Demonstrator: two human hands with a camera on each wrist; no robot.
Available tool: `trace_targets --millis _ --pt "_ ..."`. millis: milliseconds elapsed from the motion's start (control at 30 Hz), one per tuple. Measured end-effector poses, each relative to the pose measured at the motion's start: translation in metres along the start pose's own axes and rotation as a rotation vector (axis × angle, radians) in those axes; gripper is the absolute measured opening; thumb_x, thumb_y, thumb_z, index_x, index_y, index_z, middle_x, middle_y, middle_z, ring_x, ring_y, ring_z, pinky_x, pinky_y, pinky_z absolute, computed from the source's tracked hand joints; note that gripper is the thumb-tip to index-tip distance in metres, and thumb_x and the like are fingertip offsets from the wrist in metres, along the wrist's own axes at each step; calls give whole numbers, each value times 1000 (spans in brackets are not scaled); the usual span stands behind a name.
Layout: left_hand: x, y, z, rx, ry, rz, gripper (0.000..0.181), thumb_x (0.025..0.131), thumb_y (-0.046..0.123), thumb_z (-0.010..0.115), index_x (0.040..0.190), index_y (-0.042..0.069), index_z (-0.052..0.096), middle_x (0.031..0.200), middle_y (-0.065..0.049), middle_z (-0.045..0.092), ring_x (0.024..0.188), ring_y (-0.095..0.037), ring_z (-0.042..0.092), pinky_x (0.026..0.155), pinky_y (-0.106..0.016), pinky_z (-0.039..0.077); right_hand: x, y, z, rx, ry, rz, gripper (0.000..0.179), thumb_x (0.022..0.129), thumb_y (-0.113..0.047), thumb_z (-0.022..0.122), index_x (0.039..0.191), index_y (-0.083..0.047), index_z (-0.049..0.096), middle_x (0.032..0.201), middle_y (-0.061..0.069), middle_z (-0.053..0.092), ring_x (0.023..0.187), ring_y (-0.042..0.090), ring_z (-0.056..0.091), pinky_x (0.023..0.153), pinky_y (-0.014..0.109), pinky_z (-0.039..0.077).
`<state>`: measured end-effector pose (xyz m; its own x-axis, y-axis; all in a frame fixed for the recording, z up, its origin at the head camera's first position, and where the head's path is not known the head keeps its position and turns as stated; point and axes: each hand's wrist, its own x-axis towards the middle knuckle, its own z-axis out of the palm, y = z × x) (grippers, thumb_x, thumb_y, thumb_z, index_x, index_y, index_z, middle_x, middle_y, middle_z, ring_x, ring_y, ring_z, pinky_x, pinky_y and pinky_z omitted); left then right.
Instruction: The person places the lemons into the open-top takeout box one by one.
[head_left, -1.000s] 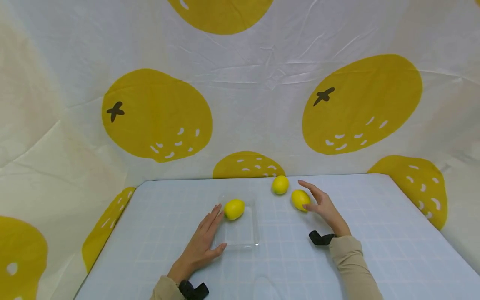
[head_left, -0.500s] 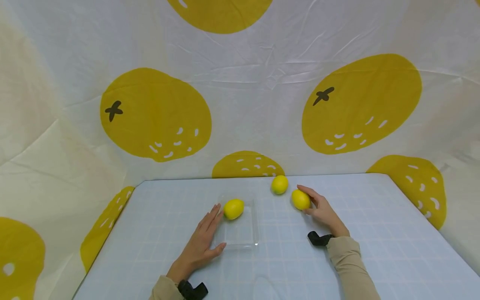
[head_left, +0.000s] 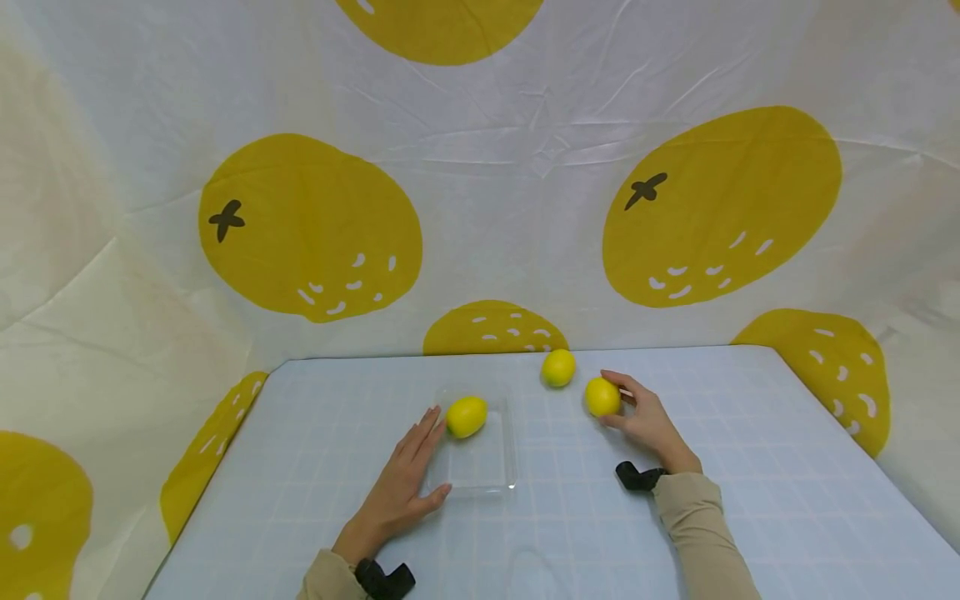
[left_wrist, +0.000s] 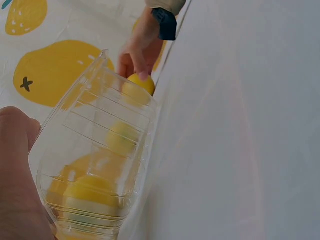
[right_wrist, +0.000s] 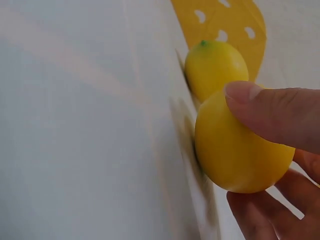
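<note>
My right hand [head_left: 647, 419] grips a yellow lemon [head_left: 602, 397] between thumb and fingers; in the right wrist view the held lemon [right_wrist: 240, 145] sits close over the cloth, the thumb across its top. Just beyond it lies another lemon [head_left: 558, 368], green at its tip in the right wrist view. My left hand [head_left: 401, 483] lies with straight fingers along the left side of a clear plastic box [head_left: 512, 467]. One lemon [head_left: 467, 417] rests inside that box at its back left. Through the wall of the box [left_wrist: 102, 115], the left wrist view shows the lemons blurred.
A pale checked cloth [head_left: 787, 483] covers the table, whose back edge runs just behind the farther lemon. White fabric [head_left: 517, 208] printed with big yellow fruit hangs behind and at both sides. Black camera mounts sit at both wrists, one by the right sleeve [head_left: 697, 517].
My right hand was spread beside the lemon, then closed thumb and fingers on it. The lemon has since moved very slightly up. My left hand and the box stay put.
</note>
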<state>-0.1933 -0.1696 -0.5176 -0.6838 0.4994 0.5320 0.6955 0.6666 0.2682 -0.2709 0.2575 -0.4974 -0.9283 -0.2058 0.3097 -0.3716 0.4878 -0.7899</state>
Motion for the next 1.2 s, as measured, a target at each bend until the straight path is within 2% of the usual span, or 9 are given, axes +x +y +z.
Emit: trace_targets --millis 167,467,667,900,1200 --pt "0 -1 0 -1 2 5 83 85 39 62 152 -1 33 161 -16 24 148 -32 25 111 -59 29 1 -1 1 -48 21 24 70 74 -2 85 134 4 50 138 24 52 124 40 47 104 57 43" --pt "0 -1 -1 -8 7 5 83 86 39 61 152 -1 33 161 -17 25 147 -32 25 111 -60 29 3 -9 -1 -132 5 76 67 73 -10 87 126 5 48 132 25 53 121 40 49 102 56 44" --pt "0 -1 -1 -20 11 8 82 85 39 62 152 -1 34 161 -17 25 147 -33 25 112 -59 28 3 -16 -1 -176 0 145 69 73 -14 86 126 4 45 128 26 53 116 42 52 101 57 45" --pt "0 -1 -1 -20 14 11 82 85 38 63 152 -1 34 161 -18 26 147 -34 26 112 -58 29 1 -10 1 -167 11 201 78 73 -19 86 133 1 41 133 28 49 116 46 53 98 58 46" --pt "1 -1 -2 -16 15 24 82 85 38 62 151 -2 34 160 -19 26 146 -35 27 111 -60 29 -3 -4 6 -126 96 98 83 71 -13 87 139 3 42 135 24 49 114 42 54 95 56 50"
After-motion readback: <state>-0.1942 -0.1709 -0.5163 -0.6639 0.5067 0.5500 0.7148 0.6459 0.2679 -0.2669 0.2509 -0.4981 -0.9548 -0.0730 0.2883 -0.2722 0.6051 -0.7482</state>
